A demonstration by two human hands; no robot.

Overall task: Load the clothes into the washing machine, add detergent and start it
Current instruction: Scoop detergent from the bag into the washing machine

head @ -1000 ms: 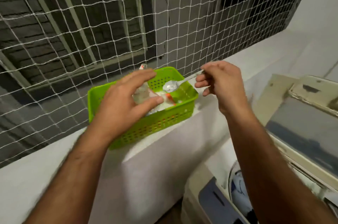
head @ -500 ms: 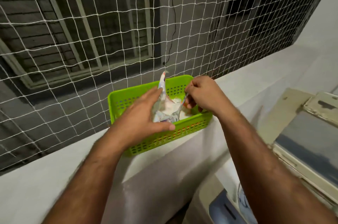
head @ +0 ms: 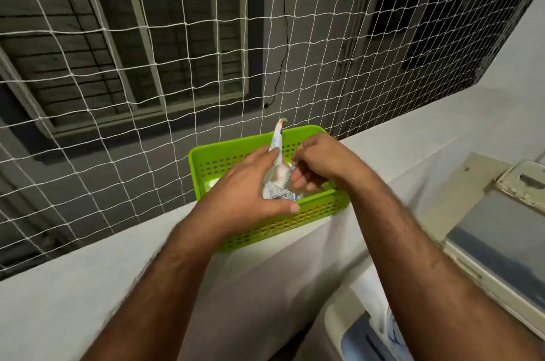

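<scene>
The left hand (head: 250, 194) holds the detergent packet (head: 275, 172) with straight fingers on its far side and thumb along the near side, while the right hand's (head: 321, 161) fingers curl at the packet's open top; whether they grip anything is hidden. The packet stands upright in a green basket (head: 274, 225) on a white ledge (head: 73, 287) by a white net (head: 177, 65). The washing machine (head: 486, 248) stands open at the lower right.

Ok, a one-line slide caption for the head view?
Left hand holds the detergent packet in a green basket on the ledge; right hand reaches in.
</scene>
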